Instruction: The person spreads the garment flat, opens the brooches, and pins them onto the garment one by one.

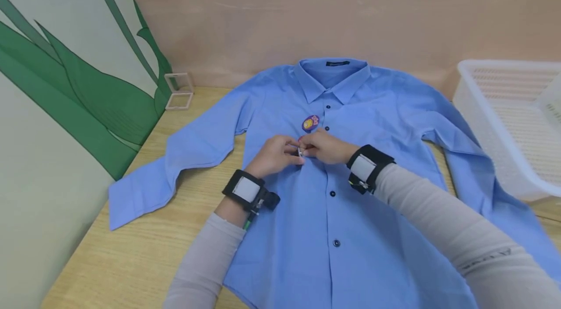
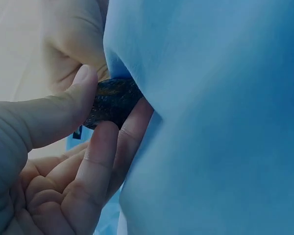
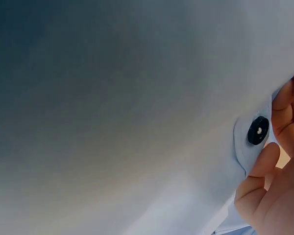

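A light blue button-up shirt [image 1: 368, 231] lies front up with its collar at the far end. Over its chest, just left of the button row, both hands meet at a raised fold of cloth. My left hand [image 1: 276, 155] pinches a small dark, speckled disc [image 2: 112, 100] between thumb and fingers, right at the fold's edge. Opposite, my right hand [image 1: 326, 147] has curled fingertips pinching the shirt cloth beside the disc. Just above the hands, a round purple badge [image 1: 310, 123] with a yellow figure sits on the shirt. A black button [image 3: 258, 130] shows near the right fingers.
On the right stands a white plastic basket [image 1: 495, 119], next to one sleeve. A small pink hinged frame [image 1: 178, 97] stands at the table's back left. The other sleeve [image 1: 144, 197] stretches across the wooden table [image 1: 131, 260] toward a leaf-patterned panel [image 1: 57, 80].
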### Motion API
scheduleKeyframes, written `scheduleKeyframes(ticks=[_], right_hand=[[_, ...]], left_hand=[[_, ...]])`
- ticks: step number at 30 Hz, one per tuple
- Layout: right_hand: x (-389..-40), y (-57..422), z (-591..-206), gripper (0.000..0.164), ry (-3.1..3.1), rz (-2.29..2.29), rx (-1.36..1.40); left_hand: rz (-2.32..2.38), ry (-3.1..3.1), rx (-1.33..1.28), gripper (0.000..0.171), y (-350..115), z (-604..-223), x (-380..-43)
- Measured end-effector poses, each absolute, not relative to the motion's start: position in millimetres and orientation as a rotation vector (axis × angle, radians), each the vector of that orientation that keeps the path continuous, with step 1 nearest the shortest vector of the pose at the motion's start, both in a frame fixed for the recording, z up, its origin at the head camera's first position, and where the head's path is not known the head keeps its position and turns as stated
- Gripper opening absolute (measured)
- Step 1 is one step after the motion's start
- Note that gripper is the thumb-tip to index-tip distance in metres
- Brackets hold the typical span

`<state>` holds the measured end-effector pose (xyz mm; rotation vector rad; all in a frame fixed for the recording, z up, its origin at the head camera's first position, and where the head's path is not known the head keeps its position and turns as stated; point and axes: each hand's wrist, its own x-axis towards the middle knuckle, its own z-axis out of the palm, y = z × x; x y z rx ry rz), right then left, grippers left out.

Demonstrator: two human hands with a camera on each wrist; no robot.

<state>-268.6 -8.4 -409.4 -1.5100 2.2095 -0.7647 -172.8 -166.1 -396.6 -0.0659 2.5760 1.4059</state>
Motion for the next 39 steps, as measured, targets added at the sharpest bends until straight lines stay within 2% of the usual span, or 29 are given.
scheduleKeyframes(ticks=[10,21,29,36,39], right_hand=[[-270,-7,-408,0.015,2.121,-0.85,-1.473],[-275,4,-405,0.006,2.131,-0.863,-1.264],[-274,8,-408,0.003,2.072,-0.904,-1.306],[-272,7,-407,0.006,2.112,-0.953,-1.369],[-270,6,-409,0.007,2.14,-0.939,-1.362]], left_hand=[[1.47,2.556,-0.131,0.046,-167,-397,-172],[1.618,2.448,-0.071,0.048,-168,-397,-173],[1.629,2.418,-0.07,0.058,-168,-398,-171],[1.688,2.42,0.019,0.038,-168,-396,-172],[1.708,2.392,0.009,0.036,-169,-397,-172]])
